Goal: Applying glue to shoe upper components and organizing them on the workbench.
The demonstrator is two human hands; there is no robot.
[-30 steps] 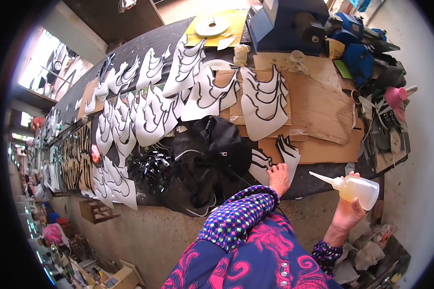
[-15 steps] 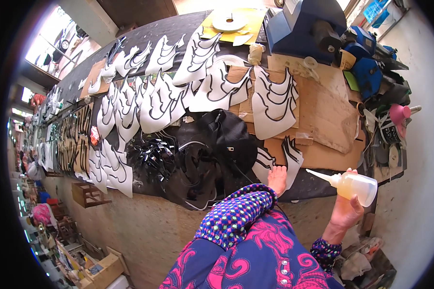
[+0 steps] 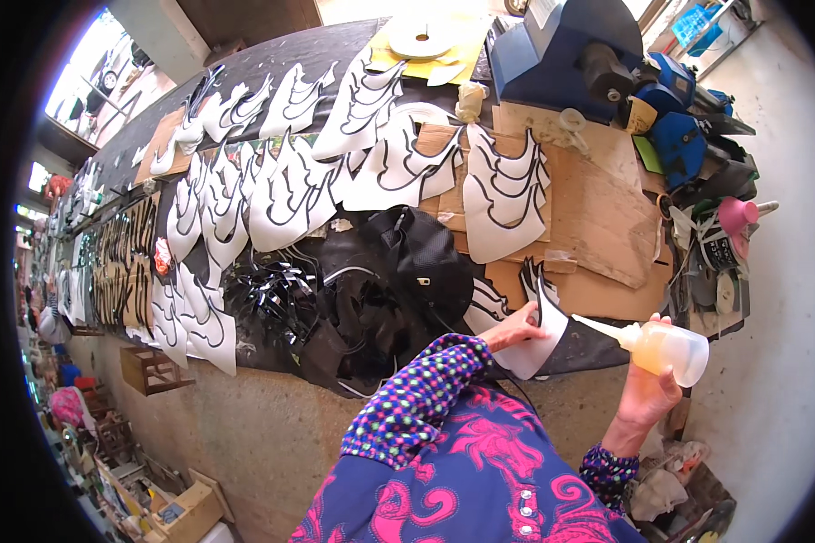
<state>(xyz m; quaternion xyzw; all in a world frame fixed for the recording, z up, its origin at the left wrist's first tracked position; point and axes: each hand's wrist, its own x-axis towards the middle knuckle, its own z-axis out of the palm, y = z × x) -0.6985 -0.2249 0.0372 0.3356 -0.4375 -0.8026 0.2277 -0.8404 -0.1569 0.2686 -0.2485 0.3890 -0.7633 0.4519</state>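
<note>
My left hand (image 3: 514,328), its fingers closed, pinches the edge of a white shoe-upper piece (image 3: 547,348) with black edging near the front edge of the table. Similar white pieces (image 3: 487,306) lie beside it, partly behind that hand. Off to the right, my right hand (image 3: 647,398) is wrapped round a translucent squeeze bottle (image 3: 675,353) with yellowish liquid inside. The bottle lies almost level, and its long thin nozzle (image 3: 596,323) points left at the held piece, close to its right edge.
Stacks of black-edged white pieces (image 3: 285,213) cover the dark table (image 3: 589,348). A black bag (image 3: 426,271) and glossy black strips (image 3: 276,285) lie left of my hands. Cardboard (image 3: 607,226) lies ahead, with a blue machine (image 3: 566,59) behind. A yellow sheet (image 3: 466,45) bears a white roll.
My left hand has shifted slightly left and turned, and the white piece now shows more of its face, lifted at the nozzle side. The bottle has stayed nearly still in my right hand.
</note>
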